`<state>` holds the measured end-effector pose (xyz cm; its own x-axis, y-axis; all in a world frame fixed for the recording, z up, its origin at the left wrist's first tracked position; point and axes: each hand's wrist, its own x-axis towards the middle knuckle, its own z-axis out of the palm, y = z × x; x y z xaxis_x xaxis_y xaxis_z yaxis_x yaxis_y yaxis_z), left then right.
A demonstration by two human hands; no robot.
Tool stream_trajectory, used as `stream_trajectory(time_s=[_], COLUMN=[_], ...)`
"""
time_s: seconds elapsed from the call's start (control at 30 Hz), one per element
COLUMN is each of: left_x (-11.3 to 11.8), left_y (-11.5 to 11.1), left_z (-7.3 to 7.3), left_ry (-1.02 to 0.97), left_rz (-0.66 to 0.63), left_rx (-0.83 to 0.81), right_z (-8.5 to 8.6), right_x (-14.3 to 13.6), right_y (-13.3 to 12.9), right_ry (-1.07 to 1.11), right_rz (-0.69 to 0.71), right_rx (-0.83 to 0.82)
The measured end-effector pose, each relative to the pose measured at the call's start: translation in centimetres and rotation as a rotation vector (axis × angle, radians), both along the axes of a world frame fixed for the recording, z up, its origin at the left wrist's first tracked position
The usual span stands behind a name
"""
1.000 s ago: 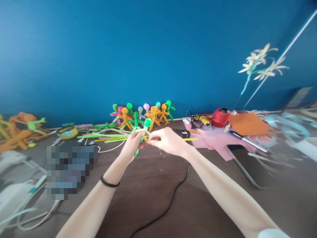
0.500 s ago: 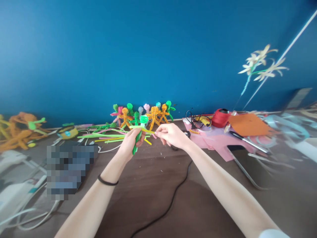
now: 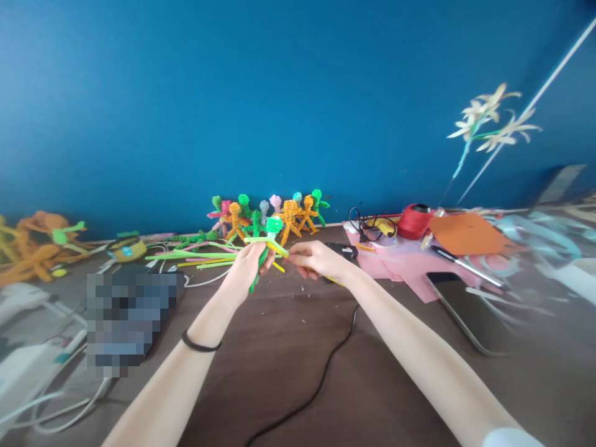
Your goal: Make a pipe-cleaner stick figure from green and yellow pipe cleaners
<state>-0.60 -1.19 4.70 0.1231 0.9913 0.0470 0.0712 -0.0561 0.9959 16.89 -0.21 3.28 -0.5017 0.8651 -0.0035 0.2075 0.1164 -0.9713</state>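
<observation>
My left hand (image 3: pixel 251 267) is closed round a pipe-cleaner figure with a green head (image 3: pixel 274 226); its green lower part sticks out below my fingers. Yellow-green pipe cleaner (image 3: pixel 275 247) crosses just under the head. My right hand (image 3: pixel 316 259) pinches the yellow pipe cleaner to the right of the figure, and a thin yellow length shows below that hand. Behind my hands several finished-looking pipe-cleaner figures (image 3: pixel 289 214) in orange, green and pink stand along the wall. Loose pipe cleaners (image 3: pixel 200 256) in green, yellow and pink lie to the left of my left hand.
At the left are orange figures (image 3: pixel 41 245), a pixelated dark device (image 3: pixel 135 323) and white cables (image 3: pixel 69 428). At the right are a red thread spool (image 3: pixel 414 221), orange sheet (image 3: pixel 470 234), pink sheets (image 3: pixel 395 264), pen (image 3: pixel 465 268) and phone (image 3: pixel 465 310). A black cable (image 3: pixel 321 385) crosses the table.
The green-headed figure has tilted and shifted slightly to the right. The yellow pipe cleaner now angles down to my right hand, which has dropped a little.
</observation>
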Motion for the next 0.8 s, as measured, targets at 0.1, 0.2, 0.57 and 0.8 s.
stream_trajectory(time_s=[0.1, 0.2, 0.57, 0.8], left_x=[0.0, 0.2, -0.1, 1.2], left_y=[0.0, -0.2, -0.7, -1.2], left_z=[0.0, 0.0, 0.2, -1.2], left_ry=[-0.010, 0.013, -0.097, -0.329], left_rz=[-0.079, -0.141, -0.435, -0.567], left_rx=[0.004, 0.005, -0.230, -0.511], right_z=[-0.7, -1.6, -2.5, -2.8], right_x=[0.5, 0.8, 1.8, 2.7], right_y=[0.4, 1.0, 1.8, 2.3], right_ry=[0.068, 0.124, 0.154, 0.155], right_rz=[0.089, 0.172, 0.012, 0.000], right_rx=[-0.067, -0.151, -0.119, -0.061])
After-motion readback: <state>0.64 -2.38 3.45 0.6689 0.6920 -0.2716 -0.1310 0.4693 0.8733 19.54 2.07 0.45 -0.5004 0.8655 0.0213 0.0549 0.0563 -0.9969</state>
